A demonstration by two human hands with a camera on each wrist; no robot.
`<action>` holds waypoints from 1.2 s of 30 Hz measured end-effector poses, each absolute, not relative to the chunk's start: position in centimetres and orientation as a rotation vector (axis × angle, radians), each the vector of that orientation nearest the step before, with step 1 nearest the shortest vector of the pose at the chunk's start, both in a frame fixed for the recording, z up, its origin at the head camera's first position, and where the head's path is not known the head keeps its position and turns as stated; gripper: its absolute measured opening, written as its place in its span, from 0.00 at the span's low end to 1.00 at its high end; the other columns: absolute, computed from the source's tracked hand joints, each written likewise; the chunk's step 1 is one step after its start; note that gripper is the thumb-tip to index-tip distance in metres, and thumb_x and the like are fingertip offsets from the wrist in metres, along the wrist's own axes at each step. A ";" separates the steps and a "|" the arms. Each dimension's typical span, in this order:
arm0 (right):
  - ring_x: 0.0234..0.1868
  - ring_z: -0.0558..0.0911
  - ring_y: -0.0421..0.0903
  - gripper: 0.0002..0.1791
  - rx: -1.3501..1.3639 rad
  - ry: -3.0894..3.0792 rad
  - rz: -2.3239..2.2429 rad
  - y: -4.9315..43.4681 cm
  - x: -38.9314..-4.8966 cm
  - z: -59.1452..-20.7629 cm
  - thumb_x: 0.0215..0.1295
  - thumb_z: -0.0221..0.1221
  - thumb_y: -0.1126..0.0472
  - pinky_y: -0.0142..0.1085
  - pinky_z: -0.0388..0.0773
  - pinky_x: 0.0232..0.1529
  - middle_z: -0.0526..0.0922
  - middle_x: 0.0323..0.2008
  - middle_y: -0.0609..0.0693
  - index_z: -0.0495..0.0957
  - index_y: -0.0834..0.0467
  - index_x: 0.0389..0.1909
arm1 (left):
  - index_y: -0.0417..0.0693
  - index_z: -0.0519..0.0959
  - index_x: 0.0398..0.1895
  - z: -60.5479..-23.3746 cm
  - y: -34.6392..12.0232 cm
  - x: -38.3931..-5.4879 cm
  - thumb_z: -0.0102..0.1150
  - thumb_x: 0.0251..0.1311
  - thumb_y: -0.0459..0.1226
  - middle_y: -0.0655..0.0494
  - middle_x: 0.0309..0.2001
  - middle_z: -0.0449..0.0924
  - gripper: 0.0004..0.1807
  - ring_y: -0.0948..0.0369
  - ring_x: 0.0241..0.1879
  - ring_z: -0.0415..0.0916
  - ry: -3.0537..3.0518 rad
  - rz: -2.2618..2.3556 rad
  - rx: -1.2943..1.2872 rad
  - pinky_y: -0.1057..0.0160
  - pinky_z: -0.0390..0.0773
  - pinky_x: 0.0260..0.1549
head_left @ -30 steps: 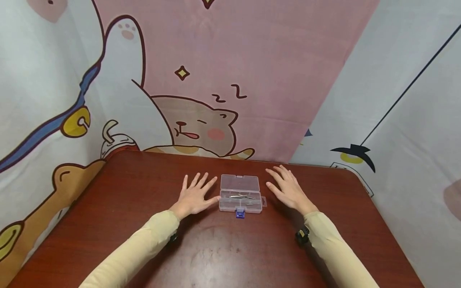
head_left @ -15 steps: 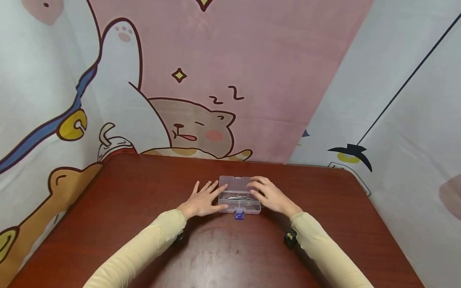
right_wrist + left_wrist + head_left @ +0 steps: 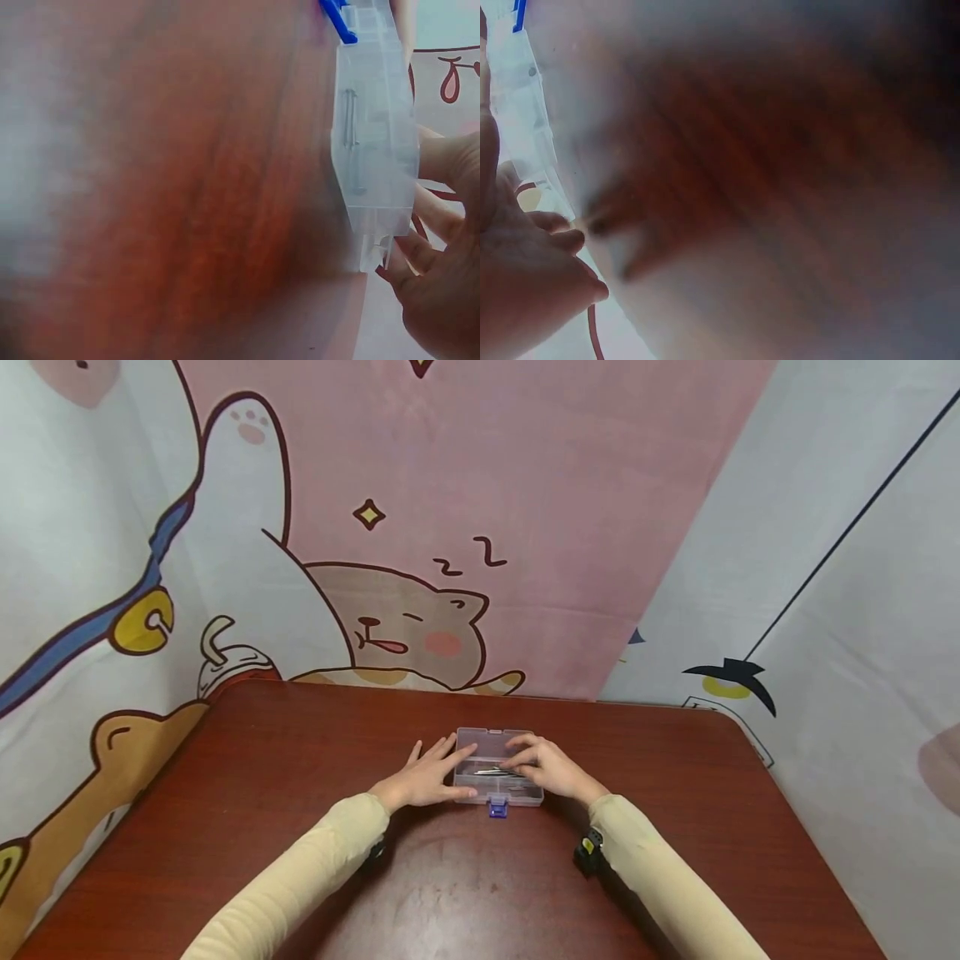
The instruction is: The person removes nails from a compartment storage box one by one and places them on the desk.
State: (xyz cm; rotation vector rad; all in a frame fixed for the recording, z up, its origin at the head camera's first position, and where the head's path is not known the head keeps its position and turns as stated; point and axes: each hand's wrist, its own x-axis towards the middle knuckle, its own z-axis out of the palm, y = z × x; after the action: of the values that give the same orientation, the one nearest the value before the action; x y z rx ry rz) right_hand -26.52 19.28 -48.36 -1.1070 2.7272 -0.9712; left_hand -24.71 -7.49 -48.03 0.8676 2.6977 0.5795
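Note:
A small clear plastic box with a blue latch stands on the table, its clear lid laid back behind it. Slim silvery metal pieces lie in its rear compartment. My left hand is spread at the box's left end, thumb and index fingertip overlapping its edge. From the right, my right hand reaches over the box with bent fingers, tips down at the metal pieces. Whether they pinch one I cannot tell. In the right wrist view the box wall stands between camera and fingers.
The reddish-brown table reaches back to a cartoon-printed cloth, which also runs along both sides. A dark wrist device sits under the right sleeve.
My right hand has come left from beside the box to over its rear compartment, fingers bending down. My left hand has moved slightly right, onto the box's left edge.

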 end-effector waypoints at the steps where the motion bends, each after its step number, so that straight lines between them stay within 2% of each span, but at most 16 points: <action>1: 0.56 0.73 0.56 0.12 -1.095 2.726 -0.960 19.2 -26.6 -48.3 0.62 0.60 0.71 0.52 0.70 0.53 0.76 0.55 0.60 0.87 0.58 0.43 | 0.57 0.52 0.77 -48.1 -7.5 -24.8 0.53 0.61 0.63 0.41 0.76 0.38 0.45 0.44 0.73 0.39 2.698 0.583 0.881 0.35 0.33 0.64; 5: 0.55 0.73 0.55 0.08 -1.046 2.736 -0.934 18.9 -27.2 -48.4 0.60 0.65 0.67 0.52 0.68 0.54 0.78 0.53 0.57 0.89 0.56 0.39 | 0.57 0.53 0.77 -48.4 -7.4 -25.2 0.54 0.61 0.62 0.44 0.77 0.36 0.44 0.43 0.73 0.37 2.696 0.593 0.952 0.34 0.35 0.64; 11: 0.50 0.75 0.52 0.04 -1.050 2.773 -0.941 18.4 -27.8 -48.5 0.54 0.71 0.63 0.48 0.69 0.51 0.81 0.48 0.54 0.90 0.54 0.31 | 0.59 0.49 0.78 -48.4 -7.3 -25.7 0.53 0.60 0.64 0.51 0.77 0.40 0.47 0.45 0.74 0.36 2.637 0.581 0.959 0.34 0.32 0.63; 17: 0.41 0.76 0.45 0.02 -1.065 2.821 -0.878 18.0 -28.0 -48.4 0.51 0.73 0.62 0.41 0.71 0.43 0.80 0.36 0.46 0.89 0.52 0.26 | 0.58 0.50 0.77 -48.2 -7.2 -26.3 0.56 0.58 0.64 0.49 0.76 0.42 0.49 0.45 0.74 0.38 2.631 0.548 0.970 0.34 0.32 0.64; 21: 0.40 0.75 0.43 0.03 -1.060 2.802 -0.889 18.1 -28.1 -48.5 0.52 0.72 0.62 0.39 0.71 0.43 0.78 0.34 0.42 0.87 0.51 0.24 | 0.59 0.51 0.77 -48.2 -7.2 -26.7 0.55 0.57 0.65 0.49 0.76 0.43 0.48 0.47 0.74 0.39 2.647 0.491 0.992 0.36 0.33 0.65; 30: 0.44 0.75 0.45 0.04 -1.044 2.745 -1.085 18.7 -28.1 -49.0 0.56 0.69 0.66 0.41 0.72 0.45 0.79 0.37 0.47 0.86 0.54 0.26 | 0.61 0.55 0.76 -48.3 -7.2 -27.5 0.56 0.56 0.65 0.49 0.76 0.45 0.47 0.47 0.74 0.39 2.629 0.508 1.011 0.36 0.35 0.65; 36: 0.43 0.77 0.45 0.02 -0.930 2.706 -1.297 19.1 -27.9 -48.3 0.57 0.69 0.64 0.44 0.74 0.44 0.81 0.35 0.43 0.86 0.59 0.30 | 0.60 0.55 0.76 -48.3 -7.2 -28.1 0.56 0.56 0.65 0.49 0.76 0.46 0.47 0.48 0.74 0.41 2.620 0.503 1.022 0.37 0.39 0.65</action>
State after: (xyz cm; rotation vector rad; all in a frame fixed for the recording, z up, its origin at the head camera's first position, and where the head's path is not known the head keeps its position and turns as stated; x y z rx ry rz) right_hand -27.94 19.14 -48.32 -0.9297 2.7060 -1.2967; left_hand -28.05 -7.17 -48.31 1.0224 2.6201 0.5028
